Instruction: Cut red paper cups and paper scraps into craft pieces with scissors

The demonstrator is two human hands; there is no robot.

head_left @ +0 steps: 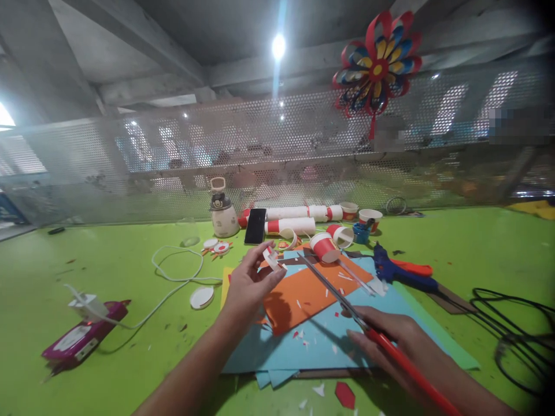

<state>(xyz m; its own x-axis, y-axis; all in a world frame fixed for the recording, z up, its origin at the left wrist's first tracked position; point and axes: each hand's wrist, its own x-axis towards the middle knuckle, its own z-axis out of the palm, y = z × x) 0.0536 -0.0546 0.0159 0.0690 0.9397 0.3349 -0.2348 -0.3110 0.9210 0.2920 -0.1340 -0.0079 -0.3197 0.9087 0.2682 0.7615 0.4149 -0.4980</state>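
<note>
The left hand (pixel 245 286) pinches a small white-and-red paper piece (pixel 272 260) above the orange sheet (pixel 299 297); the right hand (pixel 401 335) is closed around the red-handled scissors (pixel 327 283), tips near the piece. Work this small probably calls for a light, steady pinch, fingertips clear of the blades, and short snips.

Matt orange paper (pixel 299 297), glossy red plastic handles (pixel 407 364).

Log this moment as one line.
Left hand: holds small red-and-white piece | Right hand: holds red-handled scissors | Around: orange sheet on blue sheet, paper cups, blue glue gun
</note>
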